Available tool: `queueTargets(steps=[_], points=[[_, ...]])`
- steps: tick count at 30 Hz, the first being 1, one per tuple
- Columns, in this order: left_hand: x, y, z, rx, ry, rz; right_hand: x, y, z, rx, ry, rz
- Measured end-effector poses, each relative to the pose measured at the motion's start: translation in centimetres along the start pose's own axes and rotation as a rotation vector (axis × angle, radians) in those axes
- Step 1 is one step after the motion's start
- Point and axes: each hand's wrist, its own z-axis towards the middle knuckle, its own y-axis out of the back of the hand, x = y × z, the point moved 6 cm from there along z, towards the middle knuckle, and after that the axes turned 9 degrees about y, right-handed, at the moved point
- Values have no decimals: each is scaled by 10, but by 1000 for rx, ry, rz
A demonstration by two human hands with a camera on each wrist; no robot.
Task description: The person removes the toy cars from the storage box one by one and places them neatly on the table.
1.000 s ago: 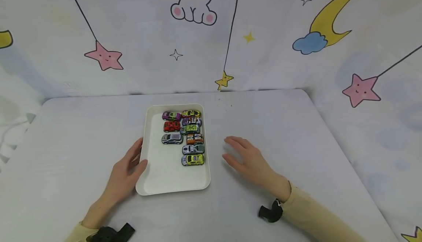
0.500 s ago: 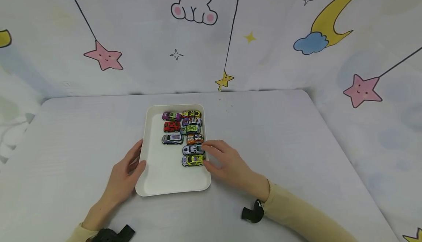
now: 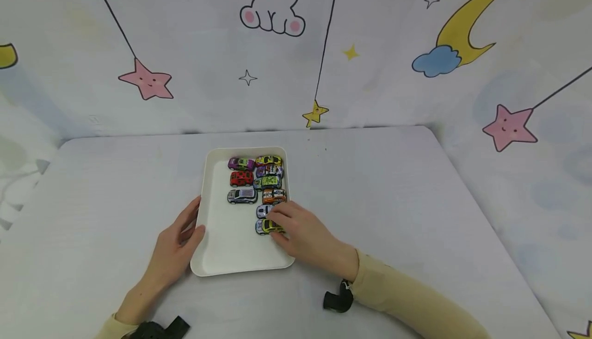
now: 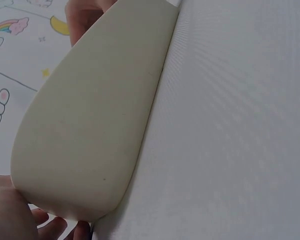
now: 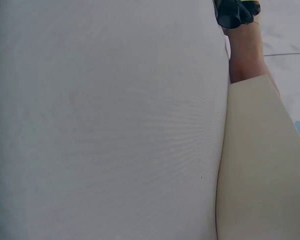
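A white tray (image 3: 222,246) lies mid-table and carries several toy cars in two columns. My left hand (image 3: 196,219) grips the tray's left rim, thumb over the edge; in the left wrist view my fingers (image 4: 52,227) curl under the tray's outer wall (image 4: 90,115). My right hand (image 3: 276,226) reaches over the right rim and pinches the nearest yellow toy car (image 3: 263,226), covering its right half and part of the white car (image 3: 262,210) behind it. The right wrist view shows only the tray wall (image 5: 260,165) and my left wrist (image 5: 245,55).
Further back in the tray stand a purple car (image 3: 240,164), a red car (image 3: 241,178), a silver car (image 3: 242,195), an orange car (image 3: 273,195) and a green car (image 3: 267,182). A curtain with stars and a moon closes off the pale table (image 3: 393,190).
My right hand has moved left from the bare table, over the tray's right rim, and closed on the yellow car. The left hand and the tray have stayed put.
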Motion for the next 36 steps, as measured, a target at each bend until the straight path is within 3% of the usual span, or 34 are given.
queueTargets(steps=[6, 19, 30, 36], points=[[1, 0, -1, -4, -4, -1, -1, -6, 0, 44, 13, -48], [2, 0, -2, -8, -11, -26, -1, -11, -1, 38, 45, -79], [7, 0, -1, -9, 7, 5, 5, -15, -1, 198, 49, -86], [6, 0, 0, -7, 0, -4, 5, -16, -2, 212, 39, -54]])
